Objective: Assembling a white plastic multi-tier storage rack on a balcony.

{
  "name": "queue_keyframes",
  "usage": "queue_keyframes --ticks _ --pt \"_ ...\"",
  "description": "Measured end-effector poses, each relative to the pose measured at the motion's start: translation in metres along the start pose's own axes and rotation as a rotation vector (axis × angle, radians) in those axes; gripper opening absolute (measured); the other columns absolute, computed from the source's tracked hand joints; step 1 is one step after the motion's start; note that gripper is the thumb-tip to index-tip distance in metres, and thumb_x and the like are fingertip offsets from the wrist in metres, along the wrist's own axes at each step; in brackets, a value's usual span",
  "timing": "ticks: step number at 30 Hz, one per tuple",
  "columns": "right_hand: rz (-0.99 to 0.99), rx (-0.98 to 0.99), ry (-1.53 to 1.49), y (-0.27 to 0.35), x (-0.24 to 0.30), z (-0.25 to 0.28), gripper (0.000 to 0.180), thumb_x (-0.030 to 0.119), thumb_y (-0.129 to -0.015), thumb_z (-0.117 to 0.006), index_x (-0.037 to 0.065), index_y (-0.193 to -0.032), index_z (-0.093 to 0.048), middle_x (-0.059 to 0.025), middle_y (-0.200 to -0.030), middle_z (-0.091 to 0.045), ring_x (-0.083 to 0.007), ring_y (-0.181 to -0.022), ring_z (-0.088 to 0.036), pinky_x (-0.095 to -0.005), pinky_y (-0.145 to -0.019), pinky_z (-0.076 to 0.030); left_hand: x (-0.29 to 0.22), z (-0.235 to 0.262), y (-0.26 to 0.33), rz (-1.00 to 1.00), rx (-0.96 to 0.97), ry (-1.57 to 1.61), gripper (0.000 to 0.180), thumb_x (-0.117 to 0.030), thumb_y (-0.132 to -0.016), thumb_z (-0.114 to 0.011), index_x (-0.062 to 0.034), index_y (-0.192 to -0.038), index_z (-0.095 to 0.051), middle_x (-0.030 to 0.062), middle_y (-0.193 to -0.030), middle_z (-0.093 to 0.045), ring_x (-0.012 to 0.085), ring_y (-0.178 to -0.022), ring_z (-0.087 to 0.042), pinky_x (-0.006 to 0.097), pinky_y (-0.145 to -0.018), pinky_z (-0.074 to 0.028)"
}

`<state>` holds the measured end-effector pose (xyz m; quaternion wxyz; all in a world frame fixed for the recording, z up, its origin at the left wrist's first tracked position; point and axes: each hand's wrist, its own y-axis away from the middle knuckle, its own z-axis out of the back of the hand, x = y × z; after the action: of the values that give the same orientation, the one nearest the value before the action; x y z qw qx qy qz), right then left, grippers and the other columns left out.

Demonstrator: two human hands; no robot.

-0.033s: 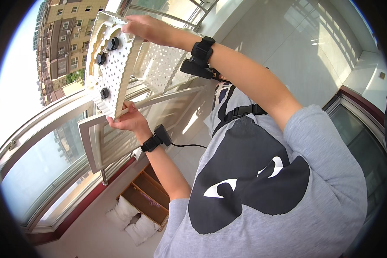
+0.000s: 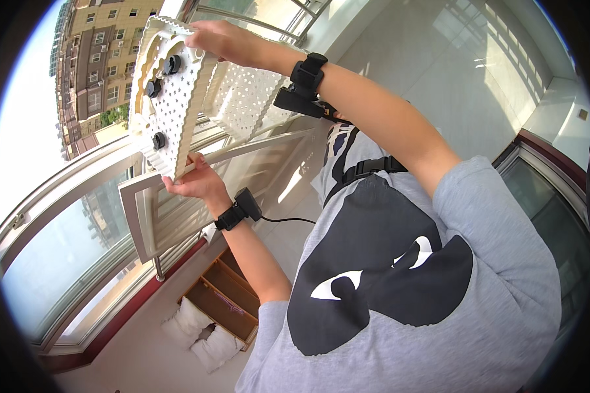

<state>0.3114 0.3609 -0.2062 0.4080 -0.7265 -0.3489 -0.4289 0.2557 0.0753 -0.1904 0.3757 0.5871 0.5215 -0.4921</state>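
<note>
A white plastic basket [image 2: 172,105] with small star-shaped holes and wavy edges is held up, tilted, at the window in the upper left. Three black round knobs [image 2: 172,65] show on its face. My left hand [image 2: 200,181] grips its lower corner, thumb and fingers closed on the edge. At the upper edge, my right hand [image 2: 233,44] is closed on the rim, some of its fingers hidden behind the basket. Another star-patterned panel [image 2: 239,98] shows just right of the held face; whether it belongs to the same basket I cannot tell.
An opened window sash [image 2: 134,223] stands just below the basket, with the window frame [image 2: 72,177] to its left. Buildings [image 2: 101,72] are outside. Near the lower left lie a wooden shelf unit [image 2: 226,295] and white bags [image 2: 216,350]. Tiled floor [image 2: 432,65] spreads at upper right.
</note>
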Motion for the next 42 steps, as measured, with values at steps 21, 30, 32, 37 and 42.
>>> queue_keyframes --ticks 21,30,32,37,42 --pt "-0.065 -0.025 0.007 0.0 0.015 -0.003 0.078 0.055 -0.083 -0.045 0.003 -0.142 -0.044 -0.0056 -0.082 -0.054 -0.0113 -0.069 -0.05 -0.0265 -0.063 -0.044 -0.006 -0.014 0.005 -0.004 -0.093 0.062 0.051 -0.054 -0.09 -0.044 -0.0095 -0.112 -0.055 -0.0003 -0.079 -0.051 0.0114 -0.065 -0.04 0.025 -0.057 -0.033" --pt "-0.097 -0.087 -0.092 0.002 0.018 -0.014 0.077 0.047 -0.083 -0.047 -0.004 -0.14 -0.042 -0.0007 -0.066 -0.045 -0.0094 -0.056 -0.041 -0.0254 -0.051 -0.034 -0.007 0.001 0.005 0.047 -0.023 0.1 0.056 -0.054 -0.089 -0.047 -0.0094 -0.122 -0.047 0.0026 -0.088 -0.049 0.0161 -0.071 -0.038 0.03 -0.064 -0.035" --pt "-0.122 -0.097 -0.057 0.002 0.022 -0.014 0.077 0.047 -0.084 -0.046 -0.004 -0.141 -0.041 -0.0011 -0.066 -0.046 -0.0091 -0.055 -0.04 -0.0248 -0.05 -0.033 -0.006 0.007 0.0 0.049 -0.05 0.142 0.056 -0.054 -0.089 -0.047 -0.0083 -0.121 -0.048 0.003 -0.087 -0.048 0.017 -0.072 -0.038 0.031 -0.066 -0.035" --pt "-0.177 -0.106 -0.037 0.011 0.031 -0.034 0.076 0.045 -0.085 -0.044 -0.004 -0.142 -0.039 -0.0045 -0.076 -0.052 -0.0098 -0.058 -0.043 -0.0256 -0.053 -0.039 -0.013 0.015 0.008 0.081 -0.131 0.262 0.056 -0.054 -0.089 -0.047 -0.0094 -0.122 -0.051 0.0036 -0.107 -0.057 0.0174 -0.083 -0.047 0.033 -0.072 -0.04" --pt "-0.27 -0.07 -0.083 0.019 0.031 -0.03 0.077 0.045 -0.087 -0.042 -0.004 -0.145 -0.033 -0.0112 -0.114 -0.059 -0.011 -0.086 -0.059 -0.0217 -0.062 -0.047 -0.01 0.026 0.022 0.06 -0.032 0.262 0.051 -0.05 -0.088 -0.049 -0.0151 -0.125 -0.049 0.0016 -0.115 -0.059 0.0153 -0.093 -0.052 0.033 -0.072 -0.043"
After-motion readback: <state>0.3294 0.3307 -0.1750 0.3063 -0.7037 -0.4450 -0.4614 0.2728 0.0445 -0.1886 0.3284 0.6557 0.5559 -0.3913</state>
